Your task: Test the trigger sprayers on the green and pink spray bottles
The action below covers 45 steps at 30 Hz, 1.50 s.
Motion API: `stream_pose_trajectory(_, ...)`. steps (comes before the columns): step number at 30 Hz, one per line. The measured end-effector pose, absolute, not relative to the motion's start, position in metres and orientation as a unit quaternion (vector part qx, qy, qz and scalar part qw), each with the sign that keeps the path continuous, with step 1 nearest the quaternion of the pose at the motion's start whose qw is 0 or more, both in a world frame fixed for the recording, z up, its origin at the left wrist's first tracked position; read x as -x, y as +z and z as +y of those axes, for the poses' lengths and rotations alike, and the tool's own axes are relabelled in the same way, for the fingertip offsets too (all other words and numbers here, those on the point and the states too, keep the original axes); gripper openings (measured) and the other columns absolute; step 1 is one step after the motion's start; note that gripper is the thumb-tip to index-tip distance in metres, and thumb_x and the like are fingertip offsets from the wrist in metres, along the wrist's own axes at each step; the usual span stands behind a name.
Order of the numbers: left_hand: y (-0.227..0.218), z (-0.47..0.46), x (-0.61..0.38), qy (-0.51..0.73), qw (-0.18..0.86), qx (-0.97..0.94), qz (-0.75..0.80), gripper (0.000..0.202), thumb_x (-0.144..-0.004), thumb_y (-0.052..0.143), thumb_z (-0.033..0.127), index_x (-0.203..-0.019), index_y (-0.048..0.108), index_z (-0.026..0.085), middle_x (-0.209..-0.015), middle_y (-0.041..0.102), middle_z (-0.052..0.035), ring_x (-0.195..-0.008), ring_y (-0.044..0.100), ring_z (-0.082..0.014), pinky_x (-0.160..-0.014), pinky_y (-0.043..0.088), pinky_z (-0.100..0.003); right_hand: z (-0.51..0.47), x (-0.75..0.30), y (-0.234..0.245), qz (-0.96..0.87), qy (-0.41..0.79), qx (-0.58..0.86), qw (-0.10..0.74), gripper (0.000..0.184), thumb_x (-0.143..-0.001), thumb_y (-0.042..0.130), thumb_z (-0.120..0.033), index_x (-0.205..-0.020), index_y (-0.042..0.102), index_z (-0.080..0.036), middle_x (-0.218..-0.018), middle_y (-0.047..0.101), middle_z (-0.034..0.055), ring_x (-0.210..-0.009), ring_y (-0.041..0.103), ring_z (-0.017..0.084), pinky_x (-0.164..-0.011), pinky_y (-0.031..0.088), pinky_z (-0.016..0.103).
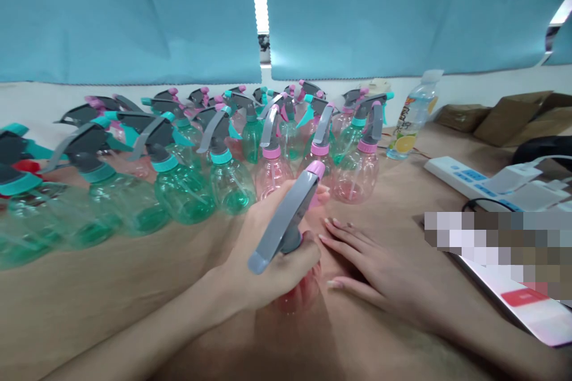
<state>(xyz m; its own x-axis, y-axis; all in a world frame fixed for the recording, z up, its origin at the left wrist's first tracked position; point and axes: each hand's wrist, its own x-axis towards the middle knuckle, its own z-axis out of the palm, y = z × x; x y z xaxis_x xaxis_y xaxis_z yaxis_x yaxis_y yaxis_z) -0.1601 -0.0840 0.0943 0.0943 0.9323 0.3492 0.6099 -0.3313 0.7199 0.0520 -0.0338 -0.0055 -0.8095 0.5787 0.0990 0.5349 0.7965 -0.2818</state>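
Observation:
My left hand (268, 250) is wrapped round the neck of a clear pink spray bottle (295, 297) with a grey trigger head and a pink nozzle. The bottle stands at the front middle of the table, and its collar is hidden by my fingers. Just right of it my right hand (370, 268) lies flat on the table, fingers stretched out, holding nothing. Behind my hands stand a pink spray bottle (273, 169), another pink spray bottle (357, 172) and a green spray bottle (230, 181).
Several green spray bottles (183, 193) line the left, with more behind. A drink bottle (409, 122), a white power strip (460, 178) with plugs and cardboard boxes (513, 116) are at right. A phone-like device (504, 286), partly blurred out, lies near my right arm.

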Motion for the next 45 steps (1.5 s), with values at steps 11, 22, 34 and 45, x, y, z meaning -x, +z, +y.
stream_pose_trajectory(11, 0.0934, -0.0836, 0.1604, 0.414, 0.23, -0.709, 0.522, 0.005, -0.072, 0.048, 0.021, -0.077, 0.048, 0.022, -0.062, 0.046, 0.0051, -0.051, 0.039, -0.0116, -0.054, 0.042, -0.026, -0.033, -0.0522, -0.006, -0.943, 0.126, 0.295, 0.092, 0.069, -0.097, 0.036, -0.06, -0.147, 0.038, -0.013, -0.154, 0.029, 0.0138, -0.143, 0.025, 0.03, -0.113, 0.028, 0.055)
stream_pose_trajectory(22, 0.0869, -0.081, 0.162, 0.435, 0.251, -0.709, 0.495, 0.018, -0.072, 0.051, 0.022, -0.09, 0.048, 0.023, -0.057, 0.043, 0.0081, -0.048, 0.041, -0.0114, -0.052, 0.043, -0.026, -0.0343, -0.0515, -0.006, -0.939, 0.134, 0.301, 0.098, 0.07, -0.096, 0.038, -0.06, -0.146, 0.039, -0.011, -0.154, 0.03, 0.0151, -0.143, 0.026, 0.03, -0.113, 0.028, 0.054)
stream_pose_trajectory(34, 0.0915, -0.0822, 0.1615, 0.426, 0.234, -0.712, 0.507, 0.008, -0.074, 0.053, 0.021, -0.081, 0.057, 0.022, -0.06, 0.045, 0.0053, -0.05, 0.041, -0.0113, -0.052, 0.047, -0.025, -0.0342, -0.0527, -0.0069, -0.936, 0.146, 0.301, 0.112, 0.066, -0.096, 0.042, -0.058, -0.146, 0.04, -0.015, -0.154, 0.032, 0.014, -0.143, 0.027, 0.03, -0.113, 0.028, 0.055)
stream_pose_trajectory(45, 0.0899, -0.0828, 0.1615, 0.419, 0.248, -0.705, 0.516, 0.004, -0.074, 0.054, 0.022, -0.075, 0.057, 0.021, -0.067, 0.054, 0.0026, -0.053, 0.046, -0.0118, -0.058, 0.048, -0.027, -0.0345, -0.0524, -0.007, -0.935, 0.143, 0.305, 0.115, 0.065, -0.096, 0.044, -0.057, -0.146, 0.041, -0.017, -0.153, 0.035, 0.0131, -0.142, 0.028, 0.031, -0.113, 0.029, 0.055)
